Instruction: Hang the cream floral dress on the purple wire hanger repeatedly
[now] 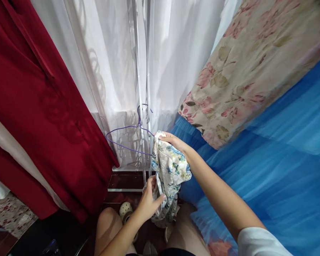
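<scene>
A purple clothes hanger (122,127) is tilted in front of me, its hook up beside a white metal pole. Its right end runs into a white garment with blue and yellow flowers (170,163). My right hand (173,140) is closed on the upper part of that garment, with the thumb on top, where the hanger's arm enters. Lower down, my left hand (150,199) grips the garment's near edge between thumb and fingers. The lower part of the cloth hangs between my knees, and the hanger's right end is hidden inside it.
White curtains (112,64) and upright metal poles (148,71) stand ahead. Red drapes (50,106) hang at the left, above a dark seat (50,231). On the right hang a beige floral cloth (229,89) and blue tulle (256,170). A pale clog (126,209) is on the dark floor.
</scene>
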`<state>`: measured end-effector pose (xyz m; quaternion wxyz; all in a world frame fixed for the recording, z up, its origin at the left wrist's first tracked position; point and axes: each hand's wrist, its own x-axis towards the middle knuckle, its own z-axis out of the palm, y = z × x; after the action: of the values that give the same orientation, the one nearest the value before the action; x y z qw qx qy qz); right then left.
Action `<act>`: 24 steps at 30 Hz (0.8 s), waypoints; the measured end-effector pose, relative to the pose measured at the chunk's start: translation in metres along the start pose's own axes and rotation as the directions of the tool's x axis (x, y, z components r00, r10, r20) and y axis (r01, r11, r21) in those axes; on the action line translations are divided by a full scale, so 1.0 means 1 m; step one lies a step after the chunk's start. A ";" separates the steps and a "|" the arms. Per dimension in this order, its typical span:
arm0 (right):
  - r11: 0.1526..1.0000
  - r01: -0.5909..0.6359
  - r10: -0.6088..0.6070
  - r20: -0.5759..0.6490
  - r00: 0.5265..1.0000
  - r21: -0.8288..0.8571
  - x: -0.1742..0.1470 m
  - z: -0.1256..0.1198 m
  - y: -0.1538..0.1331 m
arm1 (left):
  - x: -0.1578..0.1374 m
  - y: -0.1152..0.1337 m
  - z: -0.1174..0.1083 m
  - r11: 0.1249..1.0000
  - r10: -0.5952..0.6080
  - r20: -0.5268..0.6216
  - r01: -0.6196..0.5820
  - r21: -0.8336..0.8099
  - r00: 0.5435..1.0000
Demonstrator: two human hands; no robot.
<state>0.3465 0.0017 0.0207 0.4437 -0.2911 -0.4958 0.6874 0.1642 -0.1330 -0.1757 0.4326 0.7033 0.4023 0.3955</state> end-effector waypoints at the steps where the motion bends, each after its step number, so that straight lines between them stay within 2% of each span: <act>1: 1.000 0.000 0.000 -0.001 1.000 -0.009 -0.001 0.001 -0.002 | -0.002 -0.001 0.006 0.999 -0.016 -0.006 0.016 0.032 1.000; 6: 0.999 -0.005 0.005 -0.007 1.000 -0.044 -0.005 0.003 -0.007 | -0.006 -0.015 -0.001 0.969 0.044 -0.110 -0.016 0.247 0.993; 9: 0.998 -0.002 0.001 -0.025 1.000 -0.058 -0.005 0.005 -0.006 | -0.006 -0.038 -0.009 0.954 0.012 -0.151 0.035 0.298 0.988; 11: 0.999 0.000 -0.001 -0.027 1.000 -0.051 -0.005 0.004 -0.005 | -0.003 -0.055 -0.024 0.935 -0.022 -0.190 0.088 0.342 0.982; 12: 0.999 0.000 -0.001 -0.020 1.000 -0.047 -0.005 0.003 -0.005 | -0.001 -0.062 -0.039 0.922 -0.034 -0.216 0.114 0.370 0.976; 14: 0.999 -0.009 0.009 0.000 1.000 -0.047 -0.005 0.002 -0.006 | 0.007 -0.069 -0.082 0.892 -0.039 -0.276 0.158 0.425 0.961; 17: 0.998 -0.020 0.021 0.014 1.000 -0.060 -0.007 0.005 -0.008 | 0.027 -0.054 -0.172 0.843 -0.009 -0.368 0.205 0.498 0.930; 20: 0.998 -0.037 0.038 0.004 0.999 -0.047 -0.009 0.013 -0.009 | 0.056 -0.013 -0.256 0.777 0.059 -0.411 0.217 0.591 0.910; 21: 0.998 -0.047 0.047 0.002 0.999 -0.034 -0.010 0.016 -0.008 | 0.066 0.004 -0.276 0.685 0.125 -0.401 0.214 0.697 0.907; 23: 0.998 -0.070 0.070 0.005 0.998 -0.005 -0.011 0.022 -0.008 | 0.086 0.039 -0.303 0.524 0.230 -0.401 0.234 0.819 0.887; 24: 0.997 -0.079 0.079 0.009 0.997 0.007 -0.011 0.024 -0.008 | 0.095 0.056 -0.310 0.480 0.278 -0.405 0.240 0.844 0.871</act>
<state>0.3342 -0.0177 0.0354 0.4152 -0.3058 -0.4831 0.7076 -0.0688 0.0265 -0.0075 -0.1095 0.7029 0.6339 0.3035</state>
